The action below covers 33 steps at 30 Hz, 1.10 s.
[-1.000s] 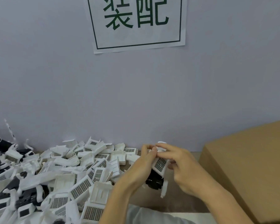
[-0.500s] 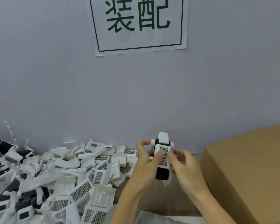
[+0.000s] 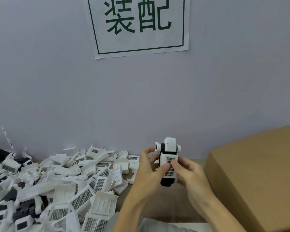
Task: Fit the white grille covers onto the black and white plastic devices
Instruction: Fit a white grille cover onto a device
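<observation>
Fingers of the left hand (image 3: 147,171) and right hand (image 3: 189,173) are curled round a device (image 3: 168,158), held upright above the tabletop (image 3: 182,195); both thumbs are pressed on its grille cover (image 3: 169,166). Loose covers (image 3: 84,181) are heaped left.

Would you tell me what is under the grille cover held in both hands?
Under the white grille cover sits a black and white device; its black base shows below. Both thumbs press the cover, hiding its seating.
</observation>
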Each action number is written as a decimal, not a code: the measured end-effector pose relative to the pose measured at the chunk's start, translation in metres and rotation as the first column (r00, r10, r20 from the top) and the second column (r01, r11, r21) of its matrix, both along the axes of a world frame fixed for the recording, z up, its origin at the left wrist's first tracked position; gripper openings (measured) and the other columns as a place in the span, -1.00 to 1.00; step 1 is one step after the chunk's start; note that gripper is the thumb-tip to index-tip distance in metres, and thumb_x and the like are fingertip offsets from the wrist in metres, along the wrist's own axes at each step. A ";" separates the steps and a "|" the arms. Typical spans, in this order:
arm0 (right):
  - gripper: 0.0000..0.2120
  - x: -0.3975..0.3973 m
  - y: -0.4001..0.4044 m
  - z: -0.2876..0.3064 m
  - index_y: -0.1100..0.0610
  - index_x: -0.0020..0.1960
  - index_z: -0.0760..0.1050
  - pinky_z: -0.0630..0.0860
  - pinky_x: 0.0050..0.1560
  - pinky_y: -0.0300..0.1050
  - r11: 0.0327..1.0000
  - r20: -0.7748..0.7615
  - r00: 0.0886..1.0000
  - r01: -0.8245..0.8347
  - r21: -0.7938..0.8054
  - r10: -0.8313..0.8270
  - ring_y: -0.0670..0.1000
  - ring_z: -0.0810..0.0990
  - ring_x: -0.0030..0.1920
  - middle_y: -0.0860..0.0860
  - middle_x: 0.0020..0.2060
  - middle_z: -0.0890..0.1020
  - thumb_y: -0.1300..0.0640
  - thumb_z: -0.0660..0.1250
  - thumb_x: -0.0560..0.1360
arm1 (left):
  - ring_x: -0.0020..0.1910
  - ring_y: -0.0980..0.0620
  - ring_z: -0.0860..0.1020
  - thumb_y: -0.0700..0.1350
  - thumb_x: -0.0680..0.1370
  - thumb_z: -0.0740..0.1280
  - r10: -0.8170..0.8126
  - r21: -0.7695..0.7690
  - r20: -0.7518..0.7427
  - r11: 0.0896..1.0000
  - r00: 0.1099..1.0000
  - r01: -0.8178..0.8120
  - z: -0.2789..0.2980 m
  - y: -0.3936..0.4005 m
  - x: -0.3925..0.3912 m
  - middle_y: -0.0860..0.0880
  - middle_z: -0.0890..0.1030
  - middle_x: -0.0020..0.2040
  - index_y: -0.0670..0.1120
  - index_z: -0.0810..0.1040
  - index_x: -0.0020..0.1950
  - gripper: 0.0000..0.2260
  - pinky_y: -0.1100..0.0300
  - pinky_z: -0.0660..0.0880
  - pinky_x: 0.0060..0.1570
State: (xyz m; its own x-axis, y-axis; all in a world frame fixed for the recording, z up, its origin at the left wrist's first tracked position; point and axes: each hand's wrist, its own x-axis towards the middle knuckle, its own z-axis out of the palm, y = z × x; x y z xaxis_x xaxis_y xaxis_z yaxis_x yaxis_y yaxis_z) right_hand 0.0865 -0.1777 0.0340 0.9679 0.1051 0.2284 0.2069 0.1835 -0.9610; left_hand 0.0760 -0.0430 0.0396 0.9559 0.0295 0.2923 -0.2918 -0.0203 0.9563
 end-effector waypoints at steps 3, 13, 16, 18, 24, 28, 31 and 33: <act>-0.81 0.000 0.002 -0.001 0.01 0.07 0.68 0.61 0.00 -0.15 0.992 0.092 0.990 0.112 -0.054 -0.107 -0.05 0.71 0.01 -0.05 -0.07 0.75 0.14 0.28 0.63 | 0.14 0.05 0.64 -0.22 0.57 0.40 0.015 -0.006 0.039 1.000 0.999 -0.015 0.001 -0.002 -0.001 -0.01 0.67 0.18 0.09 0.36 0.37 -0.56 0.10 0.62 0.05; -0.75 -0.002 0.010 -0.004 0.13 -0.03 0.68 0.41 -0.33 -0.46 0.861 0.199 0.964 0.248 -0.444 -0.175 -0.18 0.59 -0.27 -0.06 -0.27 0.67 0.14 0.23 0.66 | 0.07 0.30 0.62 -0.43 0.62 0.18 -0.011 0.082 0.065 0.997 0.998 0.006 0.001 -0.003 -0.003 0.34 0.66 0.04 0.13 0.42 0.21 -0.56 0.43 0.52 -0.08; -0.76 -0.004 0.009 -0.004 0.13 -0.08 0.70 0.39 -0.37 -0.47 0.876 0.216 0.951 0.293 -0.383 -0.223 -0.27 0.56 -0.37 -0.20 -0.44 0.62 0.17 0.27 0.64 | 0.04 0.20 0.66 -0.45 0.58 0.26 0.061 0.025 0.061 0.998 0.996 -0.063 -0.002 -0.004 -0.002 0.15 0.70 0.02 0.11 0.45 0.22 -0.54 0.34 0.57 -0.11; -0.78 -0.007 0.010 -0.002 0.07 -0.05 0.71 0.40 -0.35 -0.46 0.873 0.247 0.932 0.341 -0.350 -0.265 -0.25 0.59 -0.32 -0.20 -0.39 0.65 0.17 0.29 0.63 | 0.00 0.11 0.69 -0.42 0.53 0.37 0.140 -0.027 0.076 0.990 0.987 -0.138 -0.001 -0.007 -0.001 0.05 0.72 -0.01 0.09 0.49 0.17 -0.57 0.25 0.61 -0.10; -0.83 -0.008 0.014 -0.003 0.00 -0.13 0.66 0.50 -0.35 -0.36 0.902 0.177 0.964 0.250 -0.350 -0.199 -0.17 0.67 -0.28 -0.12 -0.32 0.70 -0.06 0.40 0.54 | -0.04 0.00 0.70 -0.09 0.65 0.29 0.090 -0.141 0.009 0.986 0.996 -0.088 0.004 -0.006 -0.001 -0.05 0.73 -0.04 0.04 0.64 0.16 -0.84 0.19 0.61 -0.11; -0.78 -0.006 0.013 -0.006 0.01 -0.20 0.66 0.65 -0.28 -0.05 0.888 0.154 0.974 0.215 -0.407 -0.165 -0.07 0.67 -0.32 -0.07 -0.36 0.69 -0.09 0.41 0.51 | -0.17 -0.12 0.69 -0.07 0.60 0.38 0.252 -0.185 -0.053 0.948 0.966 -0.257 -0.002 -0.012 0.005 -0.13 0.72 -0.18 0.04 0.63 -0.05 -0.94 -0.08 0.63 -0.10; -0.80 -0.007 0.018 -0.008 0.04 -0.21 0.68 0.66 -0.23 0.12 0.896 0.133 0.979 0.197 -0.399 -0.156 0.01 0.68 -0.31 -0.02 -0.38 0.69 -0.04 0.40 0.50 | -0.17 -0.18 0.70 -0.13 0.60 0.38 0.317 -0.232 -0.080 0.916 0.945 -0.327 -0.006 -0.010 0.007 -0.19 0.71 -0.21 0.06 0.63 -0.13 -0.87 -0.11 0.63 -0.12; -0.81 -0.006 0.019 -0.009 0.06 -0.20 0.68 0.66 -0.21 0.11 0.906 0.122 0.980 0.190 -0.379 -0.155 0.03 0.69 -0.28 -0.01 -0.38 0.69 -0.02 0.41 0.50 | -0.25 -0.14 0.69 -0.15 0.60 0.38 0.351 -0.244 -0.078 0.901 0.933 -0.359 -0.007 -0.011 0.008 -0.19 0.70 -0.26 0.03 0.62 -0.13 -0.87 -0.08 0.62 -0.17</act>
